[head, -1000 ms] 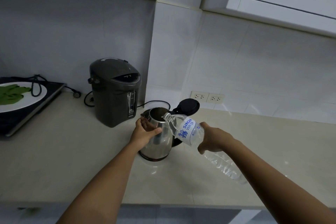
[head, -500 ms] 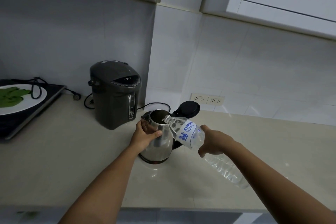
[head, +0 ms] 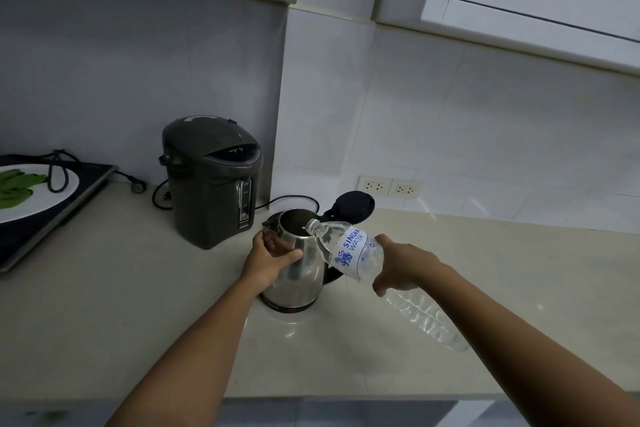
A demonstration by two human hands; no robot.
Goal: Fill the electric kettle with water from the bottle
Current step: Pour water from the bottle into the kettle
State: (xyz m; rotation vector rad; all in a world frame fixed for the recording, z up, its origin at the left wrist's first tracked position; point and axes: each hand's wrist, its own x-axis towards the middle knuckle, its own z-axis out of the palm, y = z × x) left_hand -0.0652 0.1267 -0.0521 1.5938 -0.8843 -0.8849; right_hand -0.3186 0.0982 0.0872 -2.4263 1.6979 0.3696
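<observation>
The left hand (head: 268,258) is wrapped around the side of the steel electric kettle (head: 298,274), fingers and thumb pressed to its wall. The right hand (head: 403,265) grips the clear water bottle (head: 353,251) about its middle, tilted so its open mouth rests over the kettle's rim. The kettle stands upright on the pale surface (head: 121,305), its black lid (head: 353,206) flipped open at the far right. Just beside it, to the far left, stands a dark hot-water dispenser (head: 211,184). Well apart at the left edge, a white plate (head: 45,198) with green leaves sits on a black cooktop (head: 41,232). Two wall sockets (head: 389,187) lie beyond the kettle.
</observation>
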